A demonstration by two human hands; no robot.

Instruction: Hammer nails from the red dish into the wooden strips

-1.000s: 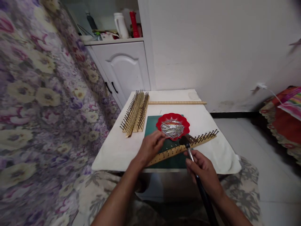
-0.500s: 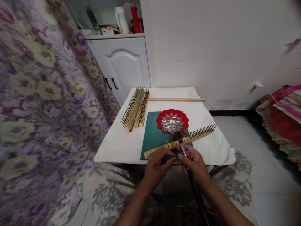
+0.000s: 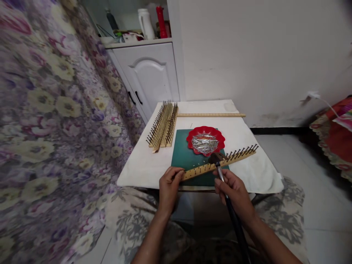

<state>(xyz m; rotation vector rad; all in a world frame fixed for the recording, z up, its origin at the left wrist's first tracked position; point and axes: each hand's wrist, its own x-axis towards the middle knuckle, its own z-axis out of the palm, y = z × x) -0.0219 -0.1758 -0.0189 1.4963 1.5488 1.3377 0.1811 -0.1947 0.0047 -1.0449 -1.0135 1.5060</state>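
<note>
My left hand [image 3: 169, 186] is closed at the left end of a narrow wooden strip [image 3: 189, 175], fingers and thumb pinched on it and covering that end. Whether a nail is also between those fingers is too small to tell. Dark nails stand in a slanted row along the strip's right part, with a few shorter-looking ones near its middle. My right hand [image 3: 232, 187] grips a hammer [image 3: 221, 172] by its metal shaft; the dark head sits just over the strip's middle. Beyond lies a red scalloped bowl [image 3: 189, 139] heaped with silvery nails [image 3: 205, 143].
A green mat [image 3: 180, 146] lies beneath the strip and bowl on a white-covered table [image 3: 143, 168]. Several nail-studded strips [image 3: 163, 128] are grouped at the table's left. A bare-looking wooden strip [image 3: 211, 115] lies along the back. A white cabinet [image 3: 151, 77] stands behind.
My left hand has moved left, from beside the right hand to the strip's left end. The right hand still holds the hammer. The whole view has shifted slightly.
</note>
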